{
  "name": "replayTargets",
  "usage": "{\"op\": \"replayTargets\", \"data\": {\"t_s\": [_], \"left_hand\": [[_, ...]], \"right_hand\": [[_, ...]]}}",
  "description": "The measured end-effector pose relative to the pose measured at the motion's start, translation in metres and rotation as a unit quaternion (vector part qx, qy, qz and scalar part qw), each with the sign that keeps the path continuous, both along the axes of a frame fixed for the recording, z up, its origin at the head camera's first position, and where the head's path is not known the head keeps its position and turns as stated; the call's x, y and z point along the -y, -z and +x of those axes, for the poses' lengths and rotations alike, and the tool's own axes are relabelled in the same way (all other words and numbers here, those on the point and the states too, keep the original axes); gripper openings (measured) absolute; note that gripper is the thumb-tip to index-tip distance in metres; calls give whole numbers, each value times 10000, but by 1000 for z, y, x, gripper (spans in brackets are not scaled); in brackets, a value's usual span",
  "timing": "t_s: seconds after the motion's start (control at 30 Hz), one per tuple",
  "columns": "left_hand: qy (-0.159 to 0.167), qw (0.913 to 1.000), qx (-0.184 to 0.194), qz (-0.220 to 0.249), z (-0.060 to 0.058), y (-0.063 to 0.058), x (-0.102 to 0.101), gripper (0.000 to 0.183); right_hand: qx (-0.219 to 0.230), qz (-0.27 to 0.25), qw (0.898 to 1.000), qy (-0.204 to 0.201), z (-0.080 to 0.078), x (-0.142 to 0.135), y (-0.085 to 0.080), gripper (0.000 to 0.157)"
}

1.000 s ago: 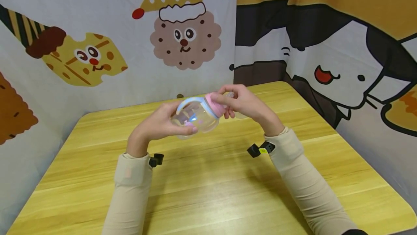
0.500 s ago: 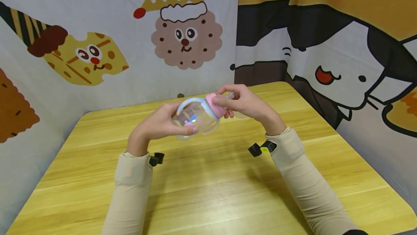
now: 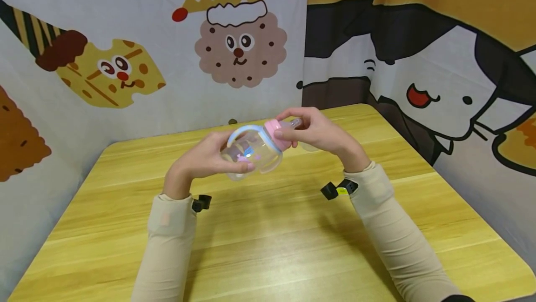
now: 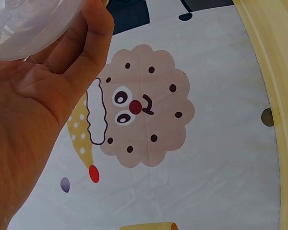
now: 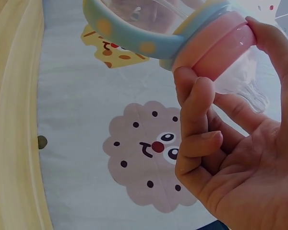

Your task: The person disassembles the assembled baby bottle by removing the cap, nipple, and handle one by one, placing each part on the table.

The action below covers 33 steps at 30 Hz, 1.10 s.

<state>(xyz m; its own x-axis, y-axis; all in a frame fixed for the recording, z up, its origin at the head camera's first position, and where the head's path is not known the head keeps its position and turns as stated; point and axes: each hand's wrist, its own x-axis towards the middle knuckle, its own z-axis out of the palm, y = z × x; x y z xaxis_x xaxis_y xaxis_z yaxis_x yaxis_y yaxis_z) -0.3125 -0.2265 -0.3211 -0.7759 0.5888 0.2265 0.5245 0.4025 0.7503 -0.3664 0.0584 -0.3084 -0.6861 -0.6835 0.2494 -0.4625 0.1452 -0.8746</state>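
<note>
A clear baby bottle (image 3: 256, 154) with a pink collar (image 3: 271, 129) and a blue handle (image 3: 244, 129) is held up over the table, tilted with its nipple (image 3: 296, 123) to the upper right. My left hand (image 3: 203, 157) grips the bottle's body near its base, thumb along the near side. With thumb and fingers, my right hand (image 3: 324, 130) pinches the pink collar. In the right wrist view the clear nipple (image 5: 249, 88) sticks out between the thumb and the fingers. The left wrist view shows only the bottle's rounded base (image 4: 31, 31) above the palm.
A wooden table (image 3: 259, 246) spreads beneath both hands. On it, a small clear object (image 3: 310, 147) is partly hidden behind the right hand. Cartoon-printed curtains (image 3: 176, 97) hang along the table's back and sides.
The fingers of my right hand have shifted slightly round the pink collar, and the lower fingers show less. My left hand and the bottle stay nearly in place.
</note>
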Motion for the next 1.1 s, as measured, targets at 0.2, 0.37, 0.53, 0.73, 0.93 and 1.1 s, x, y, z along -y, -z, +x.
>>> {"op": "replayTargets", "data": {"t_s": [0.2,0.37,0.53,0.73,0.93,1.1], "left_hand": [[-48,10000,25,-63,1,-1,1,49],[-23,10000,20,-87,1,-1,1,48],[4,9999,61,-96,1,-1,1,47],[-67,9998,72,-167,5,-5,0,45],[-76,9997,231,-89,18,-20,-7,45],[-97,9997,176,-147,12,-12,-3,45]], "right_hand": [[-17,-2,9999,-108,0,-2,-1,37],[-80,65,9997,-212,-1,-3,-2,41],[-355,174,9988,-273,0,-4,-2,44],[-605,195,9974,-345,0,-4,-2,46],[-687,183,9968,-355,0,-5,-1,48],[-725,143,9964,-424,-1,-4,-1,49]]}}
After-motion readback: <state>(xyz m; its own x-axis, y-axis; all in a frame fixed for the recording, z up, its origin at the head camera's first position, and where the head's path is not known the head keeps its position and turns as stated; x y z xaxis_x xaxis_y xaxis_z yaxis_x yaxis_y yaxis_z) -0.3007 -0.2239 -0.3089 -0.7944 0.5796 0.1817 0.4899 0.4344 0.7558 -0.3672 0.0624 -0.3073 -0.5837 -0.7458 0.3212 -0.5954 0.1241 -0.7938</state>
